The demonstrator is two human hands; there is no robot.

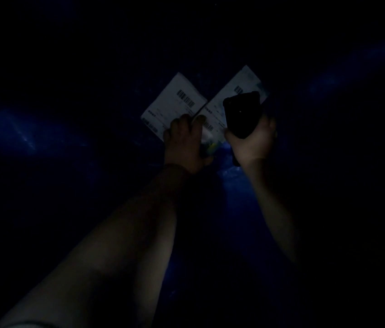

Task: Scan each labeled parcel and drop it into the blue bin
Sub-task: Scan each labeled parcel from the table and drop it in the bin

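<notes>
the right hand (253, 140) has its grip clenched round a dark scanner (242, 114) held just over the right label (219, 102), partly covering it. the left label (175, 102) lies just beside, long axis running up-right, with the left hand (184, 143) at its near edge; i cannot tell that grip's state in the dark. both labels seem to lie inside the blue bin (234, 185); barcodes show, but no text is legible.
</notes>
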